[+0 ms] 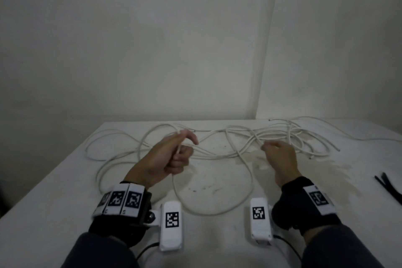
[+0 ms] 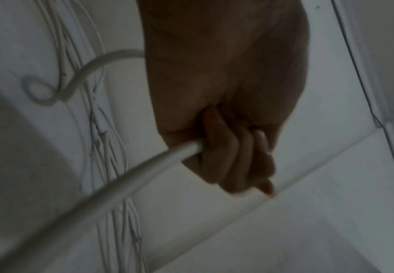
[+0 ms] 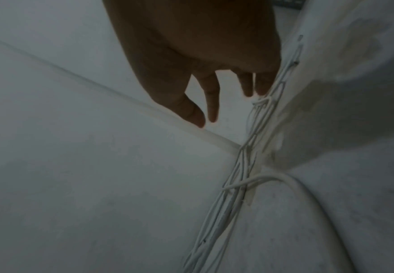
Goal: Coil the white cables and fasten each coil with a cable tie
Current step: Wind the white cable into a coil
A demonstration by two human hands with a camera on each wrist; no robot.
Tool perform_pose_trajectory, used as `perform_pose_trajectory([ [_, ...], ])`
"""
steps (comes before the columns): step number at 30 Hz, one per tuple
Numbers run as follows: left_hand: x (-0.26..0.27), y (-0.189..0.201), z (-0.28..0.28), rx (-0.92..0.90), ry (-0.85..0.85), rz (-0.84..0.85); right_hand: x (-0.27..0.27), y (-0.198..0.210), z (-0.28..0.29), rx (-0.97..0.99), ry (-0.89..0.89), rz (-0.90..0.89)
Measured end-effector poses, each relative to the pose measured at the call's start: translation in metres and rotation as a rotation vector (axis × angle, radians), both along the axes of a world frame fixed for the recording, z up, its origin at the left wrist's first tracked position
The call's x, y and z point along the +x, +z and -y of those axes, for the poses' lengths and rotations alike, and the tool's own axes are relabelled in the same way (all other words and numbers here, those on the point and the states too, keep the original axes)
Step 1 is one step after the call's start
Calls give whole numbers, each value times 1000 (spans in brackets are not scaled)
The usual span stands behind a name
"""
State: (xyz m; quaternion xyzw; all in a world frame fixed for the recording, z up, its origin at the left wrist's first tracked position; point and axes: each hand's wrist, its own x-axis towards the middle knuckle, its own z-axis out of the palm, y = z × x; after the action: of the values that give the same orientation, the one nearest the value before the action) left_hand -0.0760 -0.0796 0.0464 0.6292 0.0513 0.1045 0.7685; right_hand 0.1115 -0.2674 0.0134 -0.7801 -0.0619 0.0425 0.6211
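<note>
Several white cables [image 1: 250, 143] lie tangled across the far half of the white table [image 1: 54, 213]. My left hand [image 1: 174, 156] is raised above the table and grips one white cable [image 2: 163, 164] in a fist; the cable's end sticks up past the forefinger. From the fist this cable droops in a loop [image 1: 217, 213] toward me and rises to the tangle by my right hand [image 1: 280, 159]. The right hand [image 3: 205, 110] hovers over the cable bundle [image 3: 240, 175], fingers straight and holding nothing, with the outer fingertips at the strands. Black cable ties [image 1: 389, 189] lie at the table's right edge.
Walls stand close behind the table and meet in a corner at the back right. The table's left edge runs diagonally at the left, with dark space beyond it. More cable strands trail off to the far right [image 1: 369, 137].
</note>
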Motion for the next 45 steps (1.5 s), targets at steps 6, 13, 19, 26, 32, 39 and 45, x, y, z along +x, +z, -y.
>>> perform_pose_trajectory([
  [6,15,3,26,236,-449,-325,-46,14,-22,345,891,-416],
  [13,23,-17,39,561,-410,-441,-47,16,-37,611,814,-314],
  [19,13,-27,-2,-444,88,-177,-19,-4,-31,684,569,-326],
  [26,12,-26,-21,-1119,546,333,-11,-18,-36,629,456,-208],
  [32,22,-19,-37,-857,710,225,-14,-22,-48,408,512,-157],
  [39,6,45,-41,-235,390,257,-25,29,-68,12,663,128],
  [45,-16,74,-35,212,223,160,-53,87,-75,223,759,260],
])
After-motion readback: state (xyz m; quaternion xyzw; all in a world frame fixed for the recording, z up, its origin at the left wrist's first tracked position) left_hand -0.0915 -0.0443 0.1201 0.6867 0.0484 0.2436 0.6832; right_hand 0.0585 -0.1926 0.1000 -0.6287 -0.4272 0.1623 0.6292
